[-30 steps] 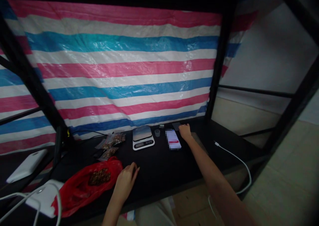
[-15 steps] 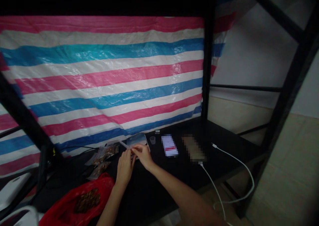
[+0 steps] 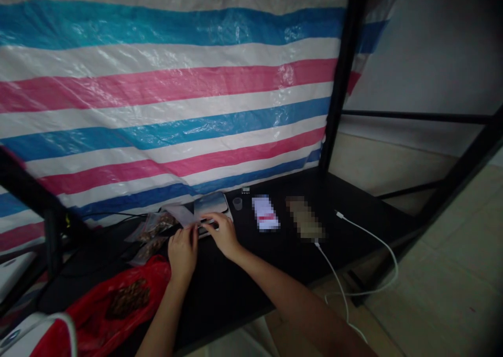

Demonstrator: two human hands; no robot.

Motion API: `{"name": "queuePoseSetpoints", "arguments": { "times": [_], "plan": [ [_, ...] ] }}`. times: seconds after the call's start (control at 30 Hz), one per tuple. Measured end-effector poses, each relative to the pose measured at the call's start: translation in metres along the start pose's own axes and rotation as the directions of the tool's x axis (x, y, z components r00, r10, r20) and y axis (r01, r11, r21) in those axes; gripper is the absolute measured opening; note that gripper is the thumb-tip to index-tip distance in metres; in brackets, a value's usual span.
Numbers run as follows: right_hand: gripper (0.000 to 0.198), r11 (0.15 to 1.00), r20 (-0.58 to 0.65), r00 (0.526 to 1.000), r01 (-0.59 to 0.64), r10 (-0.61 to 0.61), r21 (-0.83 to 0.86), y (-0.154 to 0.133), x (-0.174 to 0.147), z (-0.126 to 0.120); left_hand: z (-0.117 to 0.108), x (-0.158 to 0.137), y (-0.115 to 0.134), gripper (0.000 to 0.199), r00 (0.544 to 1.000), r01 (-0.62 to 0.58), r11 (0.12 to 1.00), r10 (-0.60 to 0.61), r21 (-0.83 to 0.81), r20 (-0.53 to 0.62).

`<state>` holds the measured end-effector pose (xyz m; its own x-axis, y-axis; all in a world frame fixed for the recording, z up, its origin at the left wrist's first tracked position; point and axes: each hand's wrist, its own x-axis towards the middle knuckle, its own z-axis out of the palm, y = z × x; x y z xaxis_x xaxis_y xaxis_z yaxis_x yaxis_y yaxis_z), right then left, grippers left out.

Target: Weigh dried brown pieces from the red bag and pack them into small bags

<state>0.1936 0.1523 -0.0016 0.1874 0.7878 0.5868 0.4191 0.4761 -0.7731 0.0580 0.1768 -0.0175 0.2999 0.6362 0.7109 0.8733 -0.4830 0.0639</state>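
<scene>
Between my hands is a small clear plastic bag, its flat film sticking out to the upper left. My left hand is closed with its fingertips pinching the bag's near edge. My right hand has thumb and forefinger curled at the bag's right end; its exact grip is small and blurred. Just behind my hands lies a flat device with a shiny silver plate, like a small scale, partly covered by my right hand. Left of the bag lie filled clear bags of brown pieces.
An open red plastic bag with brown nut-like pieces lies front left. Right of the plate are a small clear cup, a lit phone and a blurred-out slab with a white cable. Black frame posts border the black table.
My view has tipped downward. My hands have drawn slightly apart, the left one moving leftward, and more of the clear bag's film shows between and behind them.
</scene>
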Motion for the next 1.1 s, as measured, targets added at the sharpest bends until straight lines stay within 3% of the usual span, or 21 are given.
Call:
{"name": "queuePoseSetpoints", "arguments": {
  "times": [0.07, 0.17, 0.3, 0.37, 0.43, 0.5, 0.6, 0.67, 0.73, 0.8, 1.1],
  "plan": [
    [0.023, 0.998, -0.045, 0.999, -0.032, 0.029, -0.056, 0.0051, 0.0019, -0.0018, -0.0004, -0.0006, -0.0016, 0.03, 0.989, 0.132, 0.989, -0.136, -0.068, -0.052],
    [0.013, 0.982, 0.011, 0.995, -0.095, 0.098, -0.161, 0.011, 0.0024, -0.0042, -0.0033, -0.0007, -0.0025, 0.033, 0.949, 0.287, 0.95, -0.299, -0.12, -0.098],
    [0.021, 0.97, 0.181, 0.974, -0.092, 0.134, -0.225, 0.0123, -0.0027, -0.0046, -0.0071, -0.0002, -0.0001, 0.032, 0.932, 0.327, 0.928, -0.348, -0.178, -0.102],
    [0.038, 0.987, 0.221, 0.973, -0.036, 0.071, -0.158, 0.0113, -0.0053, -0.0048, -0.0081, -0.0004, 0.0016, 0.032, 0.944, 0.291, 0.94, -0.312, -0.179, -0.107],
    [0.063, 0.997, 0.204, 0.978, 0.045, -0.03, -0.068, 0.01, -0.0063, -0.0057, -0.0085, -0.0009, 0.0026, 0.031, 0.959, 0.238, 0.959, -0.257, -0.155, -0.119],
    [0.073, 0.994, 0.169, 0.98, 0.11, -0.106, -0.014, 0.0089, -0.0054, -0.0069, -0.0085, -0.0014, 0.0028, 0.031, 0.969, 0.19, 0.975, -0.205, -0.114, -0.137],
    [0.057, 0.994, 0.134, 0.985, 0.105, -0.108, 0.026, 0.0077, -0.0024, -0.0073, -0.0074, -0.0015, 0.0022, 0.028, 0.986, 0.096, 0.994, -0.102, -0.051, -0.133],
    [0.04, 0.995, 0.151, 0.986, 0.064, -0.075, 0.077, 0.0069, -0.0011, -0.0067, -0.0057, -0.0016, 0.0022, 0.027, 0.996, -0.058, 0.998, 0.057, -0.023, -0.065],
    [0.03, 0.99, 0.217, 0.975, 0.023, -0.054, 0.142, 0.0059, -0.0011, -0.0062, -0.0034, -0.002, 0.0026, 0.027, 0.97, -0.241, 0.97, 0.242, -0.026, 0.015],
    [0.027, 0.983, 0.278, 0.96, -0.014, -0.038, 0.185, 0.0045, -0.002, -0.0064, -0.001, -0.0029, 0.0027, 0.029, 0.938, -0.339, 0.939, 0.342, -0.047, 0.058],
    [0.025, 0.94, 0.289, 0.956, -0.148, 0.055, 0.308, 0.0074, 0.0005, -0.0044, -0.0009, -0.0032, -0.0022, 0.033, 0.955, -0.205, 0.975, 0.219, -0.087, 0.202]
  ]
}}
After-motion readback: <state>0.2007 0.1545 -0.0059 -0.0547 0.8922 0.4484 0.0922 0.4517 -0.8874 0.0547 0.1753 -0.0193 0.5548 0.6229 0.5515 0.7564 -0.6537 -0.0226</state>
